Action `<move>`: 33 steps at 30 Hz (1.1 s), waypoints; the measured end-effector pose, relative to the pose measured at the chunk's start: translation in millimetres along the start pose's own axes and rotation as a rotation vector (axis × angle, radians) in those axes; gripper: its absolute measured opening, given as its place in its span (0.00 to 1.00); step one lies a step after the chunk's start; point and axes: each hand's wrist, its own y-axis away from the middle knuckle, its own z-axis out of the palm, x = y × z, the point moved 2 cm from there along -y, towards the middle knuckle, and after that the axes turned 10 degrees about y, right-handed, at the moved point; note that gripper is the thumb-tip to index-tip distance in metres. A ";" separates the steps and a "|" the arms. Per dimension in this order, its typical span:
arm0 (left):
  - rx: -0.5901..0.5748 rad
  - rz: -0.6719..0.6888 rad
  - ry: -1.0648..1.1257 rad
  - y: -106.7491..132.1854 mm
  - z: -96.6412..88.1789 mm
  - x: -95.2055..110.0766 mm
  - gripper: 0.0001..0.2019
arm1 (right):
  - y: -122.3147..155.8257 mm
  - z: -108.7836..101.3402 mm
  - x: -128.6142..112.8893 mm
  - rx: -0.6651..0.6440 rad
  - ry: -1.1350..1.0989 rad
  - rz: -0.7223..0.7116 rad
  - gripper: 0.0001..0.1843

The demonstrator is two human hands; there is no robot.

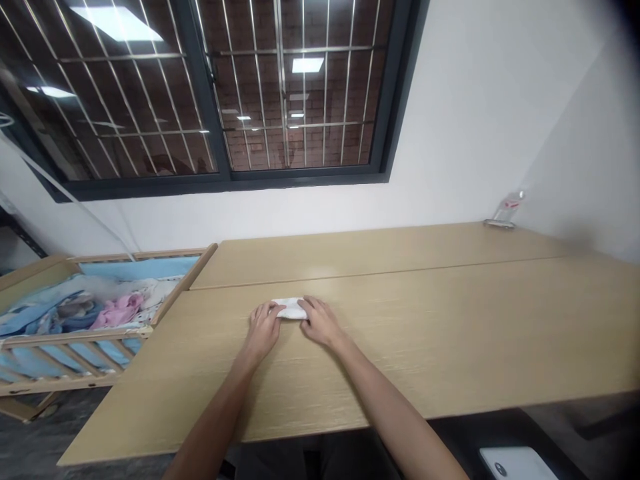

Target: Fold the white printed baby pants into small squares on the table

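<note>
White bundle (291, 308), one: lying on bench (450, 320), left of centre, already forming compact strip; left hand (263, 329): fingers pinching left end; right hand (321, 321): fingers pinching right end; handling not yet finishing, neither hand letting go

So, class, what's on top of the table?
The left hand and right hand hold a white item there; a bottle is at the far right corner. The table beneath them is hidden.

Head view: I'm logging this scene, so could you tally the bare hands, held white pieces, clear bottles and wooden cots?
Bare left hand and bare right hand: 2
Folded white cloth-like piece: 1
Clear plastic bottle: 1
Slatted pale-wood cot: 1
Total: 5
</note>
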 end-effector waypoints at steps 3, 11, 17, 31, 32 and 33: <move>0.057 -0.024 0.054 -0.9 -3.2 4.9 0.17 | -3.3 -3.5 2.3 0.054 -0.074 -0.004 0.20; 0.262 -0.170 0.364 -5.0 -10.4 16.3 0.19 | -8.1 -11.1 12.5 0.284 -0.655 0.169 0.22; 0.154 -0.296 0.599 -6.5 -1.9 19.2 0.26 | -17.6 -0.2 23.7 0.305 -1.054 0.360 0.32; -0.239 -0.454 0.166 0.8 1.6 27.2 0.28 | -28.4 40.1 40.0 0.204 -0.877 0.466 0.25; -0.252 -0.452 0.139 0.7 1.6 28.0 0.28 | -28.7 41.4 40.2 0.202 -0.865 0.459 0.24; -0.264 -0.449 0.116 0.5 1.5 28.8 0.29 | -28.9 42.4 40.4 0.200 -0.849 0.456 0.23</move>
